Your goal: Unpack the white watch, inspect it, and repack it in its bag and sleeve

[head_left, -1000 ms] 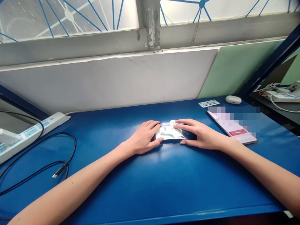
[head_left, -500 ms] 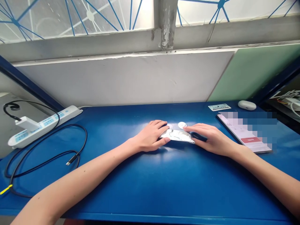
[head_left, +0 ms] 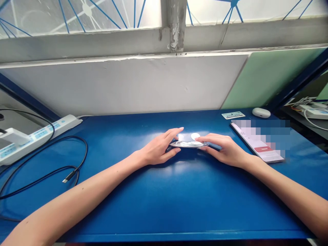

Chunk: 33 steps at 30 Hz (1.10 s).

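Blue tabletop (head_left: 179, 205), glossy, glare patch just in front of both hands. 2 bare forearms come in from the near edge. Left hand (head_left: 159, 150) pinches the left end of a clear plastic pouch (head_left: 188, 144), thumb under, fingers on top, index finger stretched out flat above it. Right hand (head_left: 222, 150) grips the right end of the same pouch, fingers curled over the top edge. Pouch sits between the 2 hands, held flat and seen edge-on, low over the table; contents are whitish but too thin to make out from this angle. Cannot tell if its underside touches the surface.

Just beyond the right fingertips lies 1 small white disc (head_left: 195, 136) on the table. Right of the right hand, near the wrist, a phone (head_left: 256, 145) lies flat, its screen blurred. Past the phone, farther from the hand: a small label card (head_left: 233, 114) and a white oval case (head_left: 261, 112), both near the back edge.

Well left of the left hand: a white power strip (head_left: 46, 131) set at an angle, with a white plug block (head_left: 12, 136) on it. Black cable (head_left: 51, 171) loops on the table beside the left forearm, its loose plug end facing the arm.

Behind the hands: a white wall panel (head_left: 128, 85), a green panel (head_left: 269, 75) to its right, a grey sill, and a frosted window (head_left: 77, 13) with blue lines.
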Each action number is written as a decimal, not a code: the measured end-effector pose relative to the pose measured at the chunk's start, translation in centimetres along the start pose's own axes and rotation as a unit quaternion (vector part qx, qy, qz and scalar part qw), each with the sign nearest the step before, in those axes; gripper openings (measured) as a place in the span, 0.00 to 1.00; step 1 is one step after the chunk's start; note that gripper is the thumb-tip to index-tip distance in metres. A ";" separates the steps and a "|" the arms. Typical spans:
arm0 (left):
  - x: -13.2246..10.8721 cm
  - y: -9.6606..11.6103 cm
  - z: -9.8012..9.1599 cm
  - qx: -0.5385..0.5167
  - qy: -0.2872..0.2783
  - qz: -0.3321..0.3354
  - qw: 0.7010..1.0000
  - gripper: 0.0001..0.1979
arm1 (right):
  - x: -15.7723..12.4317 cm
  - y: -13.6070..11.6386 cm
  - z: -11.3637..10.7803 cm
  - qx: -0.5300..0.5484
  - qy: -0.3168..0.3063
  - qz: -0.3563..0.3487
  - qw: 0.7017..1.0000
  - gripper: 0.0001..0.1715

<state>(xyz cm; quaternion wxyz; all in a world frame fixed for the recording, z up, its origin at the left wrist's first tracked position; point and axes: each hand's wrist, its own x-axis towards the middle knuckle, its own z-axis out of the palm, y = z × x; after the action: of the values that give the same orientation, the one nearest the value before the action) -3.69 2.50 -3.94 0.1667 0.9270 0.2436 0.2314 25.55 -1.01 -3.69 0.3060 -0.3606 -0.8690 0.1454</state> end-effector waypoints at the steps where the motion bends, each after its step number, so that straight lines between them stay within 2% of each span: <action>1: -0.1 0.0 0.2 -0.008 0.023 0.012 1.000 0.33 | 0.0 0.0 0.0 0.005 0.003 0.002 1.000 0.17; 4: -0.3 0.1 0.5 -0.005 0.073 0.038 0.997 0.33 | 0.0 -0.1 0.2 0.028 0.013 0.024 0.999 0.16; 7: -0.3 0.1 0.6 -0.001 0.083 0.047 0.995 0.31 | 0.0 -0.1 0.2 0.067 0.021 0.067 0.995 0.18; 9: -0.3 0.1 0.5 -0.011 0.064 0.045 0.997 0.31 | -0.1 -0.1 0.2 0.090 0.021 0.090 0.992 0.25; 12: -0.2 0.1 0.4 -0.040 0.019 0.026 0.999 0.36 | -0.1 -0.1 0.1 0.092 0.015 0.094 0.991 0.35; 17: 0.1 0.0 0.2 -0.044 -0.012 -0.018 0.999 0.38 | -0.2 0.1 0.1 0.028 -0.013 0.062 0.998 0.36; 22: 0.4 0.0 0.1 -0.038 -0.039 -0.010 0.998 0.41 | -0.1 0.2 0.0 -0.029 -0.057 0.031 0.997 0.43; 33: 0.8 0.4 0.0 0.025 -0.054 -0.037 0.998 0.36 | -0.5 1.0 -0.1 -0.075 -0.119 0.088 0.986 0.45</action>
<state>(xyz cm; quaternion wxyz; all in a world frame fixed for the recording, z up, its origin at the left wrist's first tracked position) -2.90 2.55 -3.50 0.1647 0.9324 0.2740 0.1684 26.41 -0.61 -4.31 0.1585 -0.4380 -0.8724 0.1483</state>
